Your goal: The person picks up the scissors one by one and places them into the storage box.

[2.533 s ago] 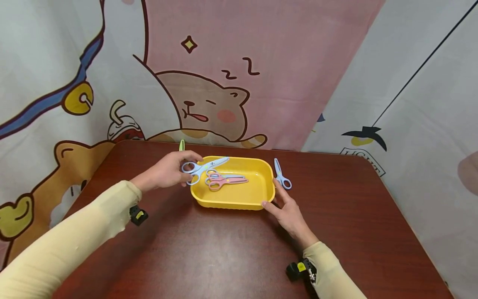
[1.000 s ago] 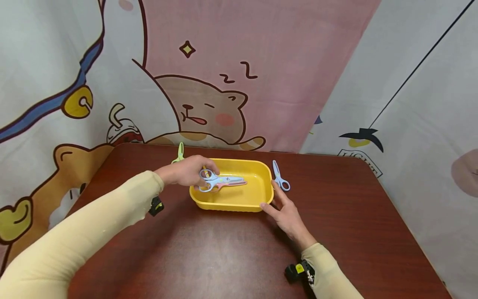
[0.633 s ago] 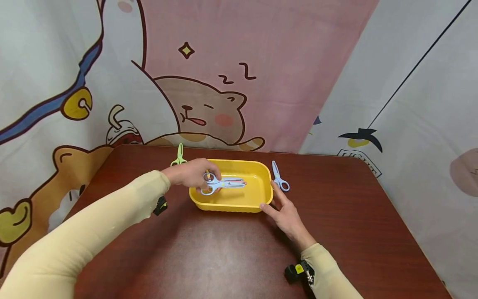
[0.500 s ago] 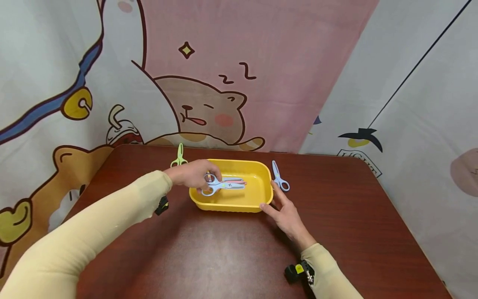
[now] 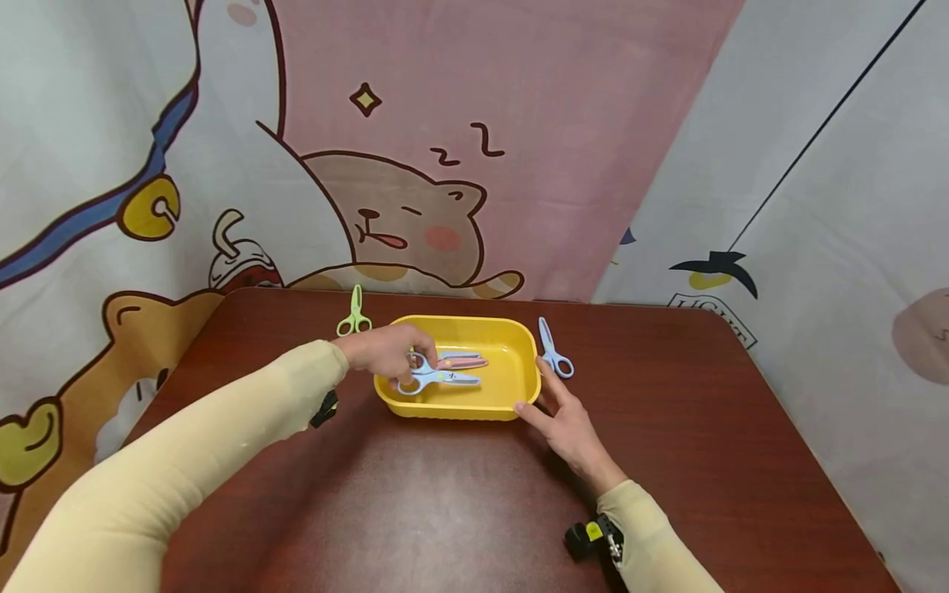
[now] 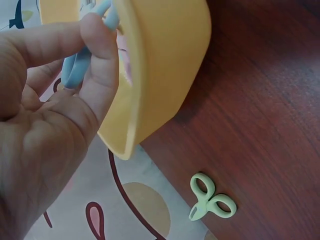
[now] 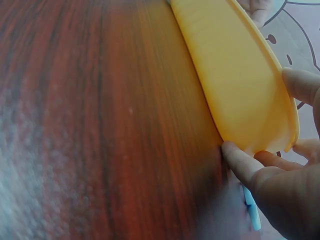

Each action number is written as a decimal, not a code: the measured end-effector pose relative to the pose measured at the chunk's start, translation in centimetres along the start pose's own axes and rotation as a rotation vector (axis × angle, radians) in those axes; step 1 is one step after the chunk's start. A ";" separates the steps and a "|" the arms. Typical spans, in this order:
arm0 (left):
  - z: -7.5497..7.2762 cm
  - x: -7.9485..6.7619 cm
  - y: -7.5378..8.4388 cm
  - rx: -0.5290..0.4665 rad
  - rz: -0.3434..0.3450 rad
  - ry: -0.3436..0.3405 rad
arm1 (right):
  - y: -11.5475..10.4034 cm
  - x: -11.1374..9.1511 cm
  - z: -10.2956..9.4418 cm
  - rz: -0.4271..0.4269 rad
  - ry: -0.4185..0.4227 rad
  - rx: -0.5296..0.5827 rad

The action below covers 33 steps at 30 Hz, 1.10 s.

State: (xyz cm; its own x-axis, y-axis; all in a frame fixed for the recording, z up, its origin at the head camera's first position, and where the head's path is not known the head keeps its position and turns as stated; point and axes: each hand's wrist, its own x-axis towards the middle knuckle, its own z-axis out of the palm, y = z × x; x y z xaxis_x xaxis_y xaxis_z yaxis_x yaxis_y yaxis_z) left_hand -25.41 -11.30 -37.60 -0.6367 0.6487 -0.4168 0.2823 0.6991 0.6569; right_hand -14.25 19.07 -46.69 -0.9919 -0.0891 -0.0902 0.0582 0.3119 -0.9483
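Two bare hands in cream long sleeves work at a yellow, round-cornered, rectangular plastic tray. The left hand reaches over the tray's left end, its arm slanting in from the lower left and the palm turned down. Its thumb and fingers pinch the handle loops of one pair of light blue scissors, whose blades point right, low inside the tray; whether they touch its floor cannot be told. The right hand comes up from the lower right, its thumb and fingers spread and extended against the tray's near right corner and right end, grasping no scissors.

Five pairs of scissors are in view: three light blue, one pink, one green. Inside the tray, beyond the held pair, lie one pair of pink scissors and, partly hidden behind it, a second light blue pair. On the dark reddish-brown wooden table, one pair of lime-green scissors rests beyond the tray's left end, and a third light blue pair lies just beside its right end, loops near the right fingertips. Both point away from the person.
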 end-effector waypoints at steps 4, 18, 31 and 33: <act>0.2 0.3 -0.4 0.001 -0.002 -0.018 | 0.0 0.0 0.0 0.005 0.000 -0.013; 0.8 1.1 -1.0 0.066 -0.016 -0.017 | -0.2 0.1 -0.1 -0.007 -0.002 0.011; 1.2 2.2 -0.9 0.443 0.061 0.053 | -0.1 0.0 -0.1 -0.008 0.002 0.006; 1.3 2.3 -1.0 0.443 0.041 0.051 | -0.1 0.0 -0.1 -0.010 0.003 0.006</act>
State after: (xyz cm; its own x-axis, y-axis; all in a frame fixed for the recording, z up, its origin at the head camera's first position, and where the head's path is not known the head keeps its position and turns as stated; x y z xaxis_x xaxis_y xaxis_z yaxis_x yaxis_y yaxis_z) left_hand -26.23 -10.10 -40.00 -0.6500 0.6709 -0.3570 0.5811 0.7415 0.3354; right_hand -14.28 19.12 -46.60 -0.9927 -0.0897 -0.0801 0.0491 0.3054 -0.9510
